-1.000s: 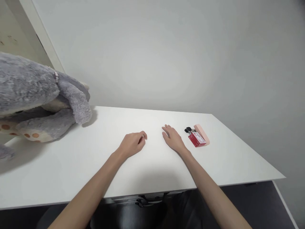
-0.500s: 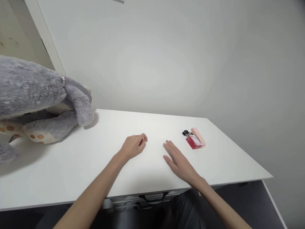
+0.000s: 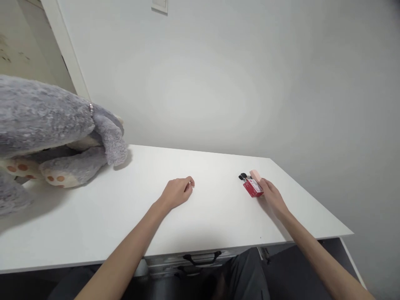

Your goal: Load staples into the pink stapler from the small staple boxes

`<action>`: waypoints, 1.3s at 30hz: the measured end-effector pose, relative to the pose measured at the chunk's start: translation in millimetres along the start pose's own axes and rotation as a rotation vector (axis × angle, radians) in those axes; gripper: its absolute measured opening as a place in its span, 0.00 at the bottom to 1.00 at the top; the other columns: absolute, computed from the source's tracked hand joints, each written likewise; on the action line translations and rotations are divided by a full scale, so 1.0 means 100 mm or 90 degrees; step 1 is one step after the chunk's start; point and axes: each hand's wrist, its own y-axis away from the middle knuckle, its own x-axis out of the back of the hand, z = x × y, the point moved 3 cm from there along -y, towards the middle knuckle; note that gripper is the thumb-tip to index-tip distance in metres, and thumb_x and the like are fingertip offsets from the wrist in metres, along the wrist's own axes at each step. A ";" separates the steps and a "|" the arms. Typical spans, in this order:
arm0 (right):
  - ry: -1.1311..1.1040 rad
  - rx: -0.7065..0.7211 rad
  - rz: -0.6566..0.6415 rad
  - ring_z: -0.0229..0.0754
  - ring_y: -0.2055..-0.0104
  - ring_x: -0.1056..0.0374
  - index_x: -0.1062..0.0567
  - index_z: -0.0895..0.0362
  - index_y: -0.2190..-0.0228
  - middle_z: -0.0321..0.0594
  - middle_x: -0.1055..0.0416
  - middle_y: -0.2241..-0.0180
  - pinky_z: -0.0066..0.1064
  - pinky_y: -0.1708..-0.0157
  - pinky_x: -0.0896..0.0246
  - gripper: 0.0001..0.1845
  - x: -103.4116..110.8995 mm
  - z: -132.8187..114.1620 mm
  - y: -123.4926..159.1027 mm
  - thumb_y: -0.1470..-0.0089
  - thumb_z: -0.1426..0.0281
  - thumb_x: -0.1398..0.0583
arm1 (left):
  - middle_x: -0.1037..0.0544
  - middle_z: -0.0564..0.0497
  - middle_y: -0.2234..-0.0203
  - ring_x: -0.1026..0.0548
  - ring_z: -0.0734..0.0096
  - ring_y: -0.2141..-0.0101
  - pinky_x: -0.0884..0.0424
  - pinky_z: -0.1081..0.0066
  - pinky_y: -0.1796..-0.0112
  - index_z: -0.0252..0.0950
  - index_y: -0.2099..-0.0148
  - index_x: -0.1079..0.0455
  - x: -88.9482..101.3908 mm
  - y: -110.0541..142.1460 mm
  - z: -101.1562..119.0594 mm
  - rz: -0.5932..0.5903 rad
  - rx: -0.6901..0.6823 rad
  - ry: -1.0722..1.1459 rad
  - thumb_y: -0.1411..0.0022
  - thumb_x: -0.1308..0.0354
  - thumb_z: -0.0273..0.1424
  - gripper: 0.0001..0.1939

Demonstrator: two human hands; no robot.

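My left hand [image 3: 177, 192] rests on the white table [image 3: 200, 216], fingers curled into a loose fist with nothing visible in them. My right hand [image 3: 273, 196] is at the right end of a small red and white box [image 3: 252, 188]. Its fingertips overlap the box's edge and a pink case [image 3: 255, 175] behind it. Part of the thumb and fingers is hidden, so I cannot tell whether they grip either thing. Keys with black heads [image 3: 243, 176] lie just left of the box.
A large grey plush toy [image 3: 46, 112] takes up the table's left end. Behind the table rises a pale wall [image 3: 200, 83] with a white switch plate [image 3: 159, 6] near the top. Black drawer handles [image 3: 202, 259] show below the front edge.
My right hand first drew back towards me, then moved right to the red box and pink case. My left hand stays in place. The view has shifted slightly.
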 end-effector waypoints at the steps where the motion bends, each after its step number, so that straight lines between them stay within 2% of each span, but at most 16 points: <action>1: 0.001 0.008 -0.011 0.59 0.43 0.28 0.22 0.57 0.43 0.53 0.23 0.42 0.45 0.43 0.35 0.37 -0.04 0.01 -0.01 0.38 0.43 0.45 | 0.25 0.55 0.78 0.28 0.65 0.75 0.37 0.66 0.68 0.41 0.56 0.27 0.00 0.00 0.00 0.000 -0.001 0.002 0.33 0.54 0.30 0.14; 8: 0.001 0.034 0.016 0.60 0.43 0.28 0.24 0.58 0.40 0.55 0.23 0.42 0.47 0.43 0.37 0.40 -0.24 0.02 0.06 0.38 0.43 0.47 | 0.24 0.55 0.77 0.27 0.64 0.74 0.38 0.66 0.67 0.41 0.56 0.26 0.00 0.00 0.00 -0.003 0.003 0.002 0.34 0.53 0.29 0.13; 15: -0.012 0.063 -0.010 0.59 0.43 0.28 0.26 0.59 0.39 0.54 0.23 0.42 0.46 0.43 0.37 0.39 -0.46 -0.11 0.15 0.37 0.44 0.48 | 0.25 0.55 0.77 0.27 0.64 0.74 0.38 0.67 0.68 0.41 0.57 0.27 -0.01 -0.01 0.01 -0.008 0.004 -0.001 0.33 0.53 0.29 0.13; 26: -0.079 0.091 -0.091 0.59 0.41 0.27 0.27 0.57 0.39 0.52 0.23 0.41 0.45 0.45 0.32 0.35 -1.02 -0.72 0.65 0.33 0.46 0.49 | 0.25 0.55 0.77 0.28 0.64 0.75 0.39 0.66 0.69 0.41 0.56 0.27 0.02 0.00 0.02 -0.012 0.017 -0.002 0.32 0.54 0.30 0.13; 29: -0.105 0.115 -0.128 0.58 0.43 0.25 0.28 0.56 0.38 0.51 0.22 0.42 0.45 0.46 0.31 0.34 -1.19 -0.88 0.81 0.32 0.47 0.50 | 0.24 0.54 0.74 0.27 0.63 0.73 0.37 0.66 0.68 0.41 0.54 0.28 0.03 0.00 0.03 0.004 0.038 0.018 0.30 0.54 0.32 0.13; 32: -0.130 0.131 -0.172 0.57 0.42 0.25 0.29 0.54 0.37 0.49 0.23 0.41 0.45 0.44 0.31 0.34 -1.34 -1.04 0.97 0.30 0.47 0.52 | 0.21 0.51 0.65 0.24 0.62 0.66 0.33 0.65 0.64 0.41 0.52 0.29 0.05 -0.01 0.04 0.030 0.065 0.092 0.27 0.53 0.39 0.14; 34: -0.136 0.132 -0.207 0.56 0.41 0.26 0.30 0.52 0.35 0.47 0.24 0.39 0.45 0.43 0.31 0.34 -1.42 -1.13 1.06 0.29 0.46 0.53 | 0.20 0.48 0.57 0.23 0.60 0.60 0.30 0.63 0.59 0.40 0.49 0.30 0.06 0.00 0.05 0.043 0.078 0.155 0.27 0.50 0.45 0.17; 36: -0.131 0.120 -0.219 0.55 0.36 0.29 0.30 0.52 0.34 0.46 0.27 0.35 0.46 0.38 0.34 0.35 -1.46 -1.17 1.12 0.29 0.46 0.54 | 0.22 0.44 0.51 0.23 0.57 0.56 0.28 0.60 0.56 0.38 0.45 0.32 0.07 0.00 0.04 0.039 0.082 0.201 0.32 0.43 0.49 0.23; 39: -0.139 0.088 -0.207 0.54 0.30 0.36 0.30 0.55 0.34 0.47 0.32 0.32 0.47 0.31 0.42 0.37 -1.49 -1.15 1.13 0.29 0.46 0.54 | 0.25 0.40 0.47 0.23 0.52 0.53 0.27 0.57 0.54 0.37 0.40 0.34 0.06 0.02 0.04 0.004 0.064 0.216 0.50 0.27 0.52 0.41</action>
